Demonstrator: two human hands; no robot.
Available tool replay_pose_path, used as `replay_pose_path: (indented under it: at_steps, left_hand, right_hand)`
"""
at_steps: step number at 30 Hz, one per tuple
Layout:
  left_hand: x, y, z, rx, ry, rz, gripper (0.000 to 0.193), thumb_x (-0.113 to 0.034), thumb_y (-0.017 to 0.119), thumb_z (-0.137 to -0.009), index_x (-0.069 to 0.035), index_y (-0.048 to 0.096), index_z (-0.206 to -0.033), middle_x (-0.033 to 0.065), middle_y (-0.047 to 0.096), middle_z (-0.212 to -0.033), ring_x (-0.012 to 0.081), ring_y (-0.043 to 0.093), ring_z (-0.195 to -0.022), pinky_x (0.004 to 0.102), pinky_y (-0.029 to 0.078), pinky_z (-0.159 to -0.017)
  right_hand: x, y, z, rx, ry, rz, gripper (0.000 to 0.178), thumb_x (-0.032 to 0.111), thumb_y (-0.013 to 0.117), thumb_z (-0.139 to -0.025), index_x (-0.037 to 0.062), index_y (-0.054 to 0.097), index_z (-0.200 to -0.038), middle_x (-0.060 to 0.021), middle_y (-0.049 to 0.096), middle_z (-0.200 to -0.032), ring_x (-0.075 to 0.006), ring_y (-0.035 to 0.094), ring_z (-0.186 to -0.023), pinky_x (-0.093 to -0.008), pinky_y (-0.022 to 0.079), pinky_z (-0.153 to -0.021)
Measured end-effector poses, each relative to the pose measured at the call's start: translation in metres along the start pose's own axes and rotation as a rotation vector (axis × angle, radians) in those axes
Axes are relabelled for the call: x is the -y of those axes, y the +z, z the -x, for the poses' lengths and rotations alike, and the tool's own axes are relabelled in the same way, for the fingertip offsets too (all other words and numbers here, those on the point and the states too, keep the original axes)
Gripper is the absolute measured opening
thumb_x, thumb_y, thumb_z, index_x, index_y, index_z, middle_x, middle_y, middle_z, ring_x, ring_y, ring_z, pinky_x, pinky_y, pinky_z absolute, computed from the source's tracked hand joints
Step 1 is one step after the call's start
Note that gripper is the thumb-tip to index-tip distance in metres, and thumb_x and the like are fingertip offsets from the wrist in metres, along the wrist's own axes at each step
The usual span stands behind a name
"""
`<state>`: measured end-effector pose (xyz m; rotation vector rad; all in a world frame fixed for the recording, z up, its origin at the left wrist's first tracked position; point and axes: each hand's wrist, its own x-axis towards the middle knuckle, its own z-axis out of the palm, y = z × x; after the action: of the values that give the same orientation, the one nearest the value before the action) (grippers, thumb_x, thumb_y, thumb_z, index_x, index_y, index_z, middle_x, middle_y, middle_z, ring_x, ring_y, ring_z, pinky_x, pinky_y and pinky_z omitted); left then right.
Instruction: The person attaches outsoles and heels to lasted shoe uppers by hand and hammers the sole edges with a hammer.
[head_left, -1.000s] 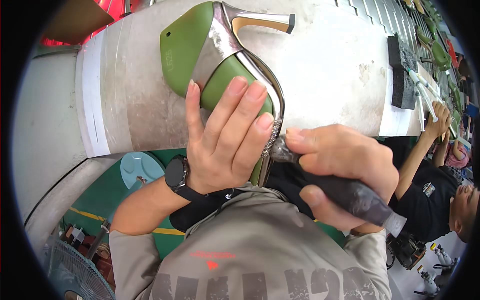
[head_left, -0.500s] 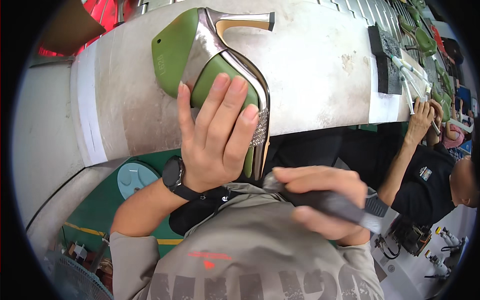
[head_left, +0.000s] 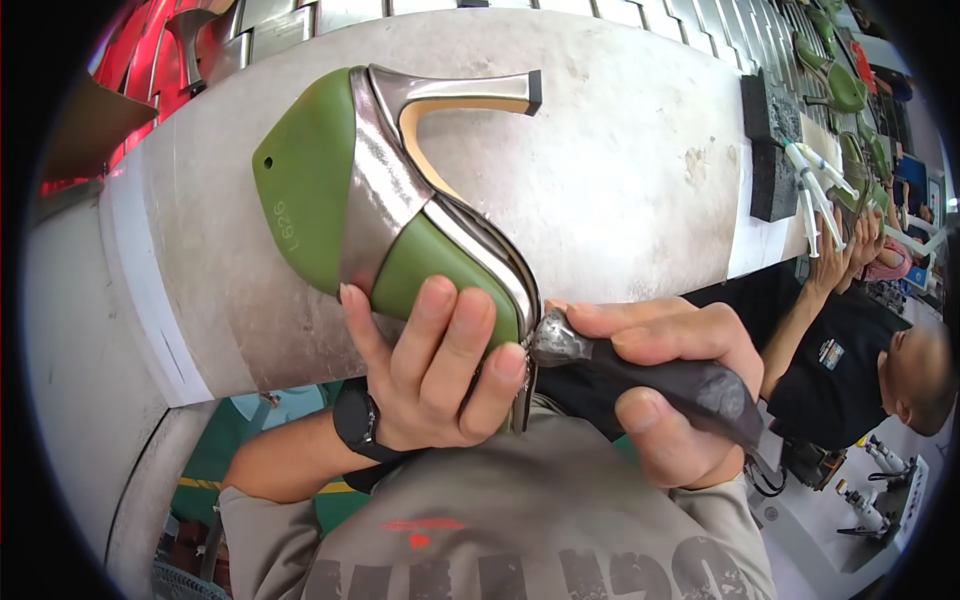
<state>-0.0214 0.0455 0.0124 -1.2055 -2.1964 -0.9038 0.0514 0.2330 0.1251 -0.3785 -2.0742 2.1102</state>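
A metallic high-heeled shoe (head_left: 385,195) lies on its side over a green shoe last (head_left: 305,170), its heel pointing right. My left hand (head_left: 435,365) grips the front part, fingers spread across the green last. The thumb is hidden. In my right hand (head_left: 680,370) is a dark-handled tool (head_left: 665,395) with a bare metal end; its kind is unclear. That metal end meets the sole edge near the toe, just beside my left fingertips. Most of the glittering strap is covered by my left hand.
The shoe's upper part rests on a stained, pale work surface (head_left: 620,200). A black block (head_left: 770,150) and several syringes (head_left: 812,185) are at the right, close to a co-worker's hands (head_left: 840,250). More green lasts (head_left: 845,85) stand beyond, along a slatted metal conveyor (head_left: 640,12).
The shoe and my left hand have shifted down and slightly left in the picture. My right hand has brought the tool's metal end up against the sole edge.
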Motion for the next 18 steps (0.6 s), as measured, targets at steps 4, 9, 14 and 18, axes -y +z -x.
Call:
replay_pose_path:
  at_steps: [4, 9, 14, 18]
  left_hand:
    - [0.003, 0.007, 0.001, -0.035, 0.016, -0.035, 0.044, -0.023, 0.055, -0.105, -0.014, 0.042, -0.145, 0.0146, 0.051, -0.149, 0.0364, 0.052, -0.141, 0.0825, 0.024, -0.114]
    - [0.000, 0.012, 0.002, -0.071, 0.003, -0.021, 0.043, -0.026, 0.055, -0.104, -0.016, 0.043, -0.143, 0.0113, 0.052, -0.146, 0.0328, 0.052, -0.140, 0.0831, 0.023, -0.114]
    - [-0.001, 0.013, 0.003, -0.072, 0.004, -0.025, 0.043, -0.027, 0.056, -0.104, -0.016, 0.042, -0.144, 0.0102, 0.051, -0.146, 0.0314, 0.050, -0.140, 0.0837, 0.022, -0.114]
    - [-0.002, 0.013, 0.006, -0.079, -0.002, -0.029, 0.046, -0.028, 0.057, -0.104, -0.016, 0.043, -0.145, 0.0081, 0.051, -0.146, 0.0290, 0.051, -0.141, 0.0837, 0.021, -0.114]
  right_hand:
    - [0.008, -0.016, -0.023, 0.156, 0.064, 0.045, 0.032, -0.003, 0.074, -0.089, -0.0075, 0.059, -0.117, -0.0320, 0.070, -0.119, -0.0332, 0.072, -0.114, -0.0403, 0.058, -0.099]
    - [0.020, -0.009, -0.052, 0.019, 0.319, -0.092, 0.037, 0.022, 0.079, -0.088, -0.0043, 0.058, -0.104, -0.0334, 0.071, -0.106, -0.0393, 0.074, -0.102, -0.0469, 0.059, -0.096]
    - [0.018, -0.016, -0.097, 0.157, 0.404, -0.024, 0.039, 0.027, 0.077, -0.083, -0.0032, 0.060, -0.100, -0.0318, 0.073, -0.103, -0.0335, 0.074, -0.093, -0.0434, 0.059, -0.092]
    - [0.016, -0.010, -0.123, 0.262, 0.369, 0.084, 0.038, 0.027, 0.075, -0.083, -0.0039, 0.061, -0.099, -0.0311, 0.074, -0.101, -0.0298, 0.075, -0.085, -0.0375, 0.062, -0.075]
